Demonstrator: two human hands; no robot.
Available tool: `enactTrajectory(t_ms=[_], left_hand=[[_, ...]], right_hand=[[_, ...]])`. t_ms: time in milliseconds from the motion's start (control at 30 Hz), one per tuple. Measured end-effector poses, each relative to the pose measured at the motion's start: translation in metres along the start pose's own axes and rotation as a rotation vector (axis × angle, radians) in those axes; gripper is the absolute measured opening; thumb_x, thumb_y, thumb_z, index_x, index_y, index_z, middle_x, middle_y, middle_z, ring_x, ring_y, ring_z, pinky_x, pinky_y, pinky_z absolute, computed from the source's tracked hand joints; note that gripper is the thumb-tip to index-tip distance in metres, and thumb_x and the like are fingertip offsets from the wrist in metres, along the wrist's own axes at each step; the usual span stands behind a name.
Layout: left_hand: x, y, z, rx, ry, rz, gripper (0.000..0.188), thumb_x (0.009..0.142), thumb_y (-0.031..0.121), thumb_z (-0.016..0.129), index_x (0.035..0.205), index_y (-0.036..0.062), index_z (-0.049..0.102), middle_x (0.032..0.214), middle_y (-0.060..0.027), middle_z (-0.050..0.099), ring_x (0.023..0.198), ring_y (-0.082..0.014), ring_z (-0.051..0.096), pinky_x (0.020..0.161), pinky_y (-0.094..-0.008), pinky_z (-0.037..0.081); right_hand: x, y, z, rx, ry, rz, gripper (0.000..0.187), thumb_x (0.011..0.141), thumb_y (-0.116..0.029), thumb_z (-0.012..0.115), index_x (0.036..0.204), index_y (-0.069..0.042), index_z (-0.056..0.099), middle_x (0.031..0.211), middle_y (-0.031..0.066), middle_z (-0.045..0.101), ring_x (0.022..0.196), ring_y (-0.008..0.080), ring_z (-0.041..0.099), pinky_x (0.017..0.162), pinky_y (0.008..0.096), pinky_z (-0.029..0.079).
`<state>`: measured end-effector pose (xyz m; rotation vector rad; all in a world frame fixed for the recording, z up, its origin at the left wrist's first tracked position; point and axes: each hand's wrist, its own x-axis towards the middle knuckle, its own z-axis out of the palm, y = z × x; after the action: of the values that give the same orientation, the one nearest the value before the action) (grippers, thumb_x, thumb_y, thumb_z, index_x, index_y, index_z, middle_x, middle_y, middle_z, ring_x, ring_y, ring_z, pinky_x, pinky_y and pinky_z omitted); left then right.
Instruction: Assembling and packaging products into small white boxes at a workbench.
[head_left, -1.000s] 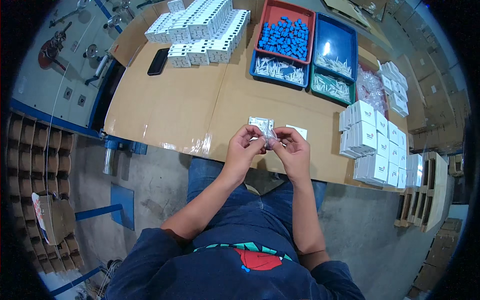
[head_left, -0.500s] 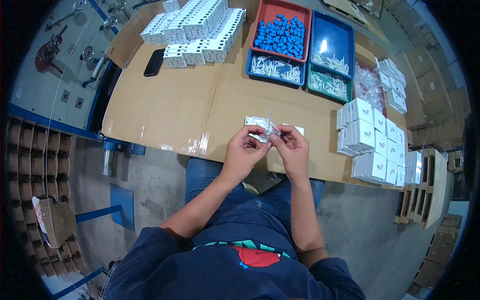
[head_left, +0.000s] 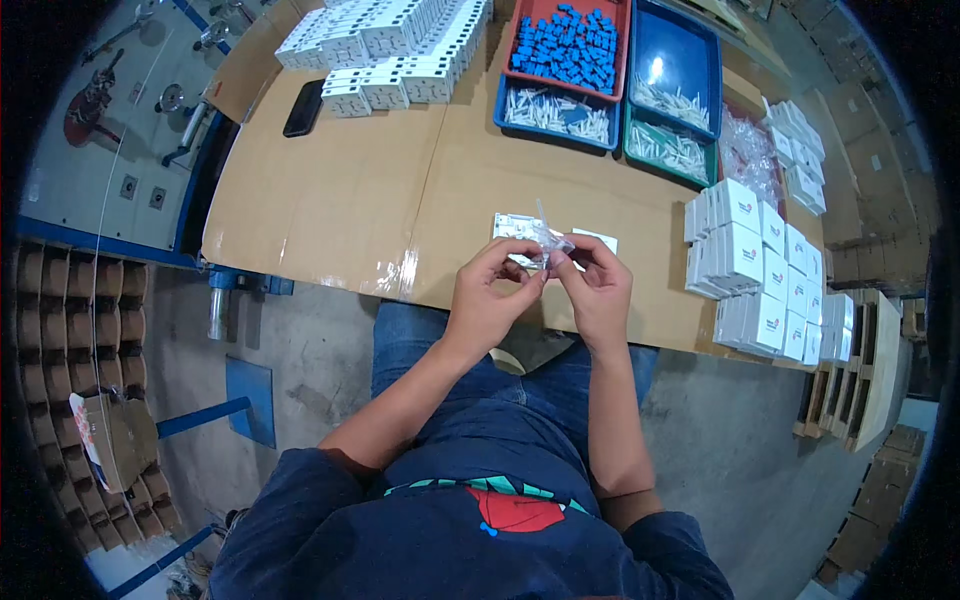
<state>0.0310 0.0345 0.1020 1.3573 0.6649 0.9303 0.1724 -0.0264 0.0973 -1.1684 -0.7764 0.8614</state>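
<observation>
Both hands meet over the near edge of a brown cardboard-covered table [head_left: 330, 200]. The left hand [head_left: 497, 285] and the right hand [head_left: 597, 290] pinch a small, crinkled clear plastic bag [head_left: 553, 240] between thumbs and fingers; the fingertips hide part of it, so its contents cannot be made out. Just behind, a white rectangular plastic module [head_left: 513, 225] lies partly covered by the bag and left fingers. A flat white piece [head_left: 598, 240] lies beside it, partly behind the right hand.

Farther back, a red plastic tray [head_left: 623, 50] of small blue blocks overlaps a blue tray [head_left: 555, 137] of slim white pieces, with a green tray [head_left: 672, 178] to the right. Stacked white boxes [head_left: 762, 275] crowd the table's right side, near heaped clear plastic bags [head_left: 750, 155]. A black phone [head_left: 303, 108] lies left of piled white modules [head_left: 395, 85].
</observation>
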Motion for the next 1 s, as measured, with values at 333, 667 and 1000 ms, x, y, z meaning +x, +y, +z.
enactTrajectory(t_ms=[333, 667, 1000], left_hand=[[-0.005, -0.002, -0.005, 0.17, 0.048, 0.038, 0.015, 0.093, -0.001, 0.068, 0.108, 0.0, 0.065, 0.102, -0.0022, 0.066, 0.087, -0.0079, 0.062, 0.079, -0.0231, 0.05], [-0.003, -0.004, -0.002, -0.109, 0.107, -0.086, 0.019, 0.095, 0.004, 0.068, 0.113, 0.0014, 0.064, 0.095, -0.0019, 0.067, 0.082, -0.0065, 0.062, 0.069, -0.0225, 0.051], [-0.002, -0.008, -0.004, -0.105, 0.027, -0.057, 0.027, 0.089, -0.001, 0.073, 0.114, 0.0, 0.064, 0.105, -0.0037, 0.069, 0.083, -0.0079, 0.063, 0.079, -0.0243, 0.051]], right_hand=[[-0.004, 0.0, 0.005, 0.034, -0.051, -0.008, 0.023, 0.094, 0.003, 0.066, 0.117, 0.005, 0.063, 0.105, 0.0086, 0.066, 0.098, 0.0151, 0.065, 0.085, 0.0291, 0.058], [-0.001, -0.007, 0.006, 0.074, -0.054, 0.0, 0.023, 0.095, 0.003, 0.066, 0.117, 0.005, 0.061, 0.107, 0.0086, 0.065, 0.099, 0.0154, 0.065, 0.085, 0.0311, 0.06], [0.0, -0.005, 0.006, 0.035, 0.054, -0.006, 0.02, 0.096, 0.002, 0.064, 0.116, 0.005, 0.063, 0.104, 0.007, 0.067, 0.095, 0.0127, 0.064, 0.083, 0.0283, 0.057]])
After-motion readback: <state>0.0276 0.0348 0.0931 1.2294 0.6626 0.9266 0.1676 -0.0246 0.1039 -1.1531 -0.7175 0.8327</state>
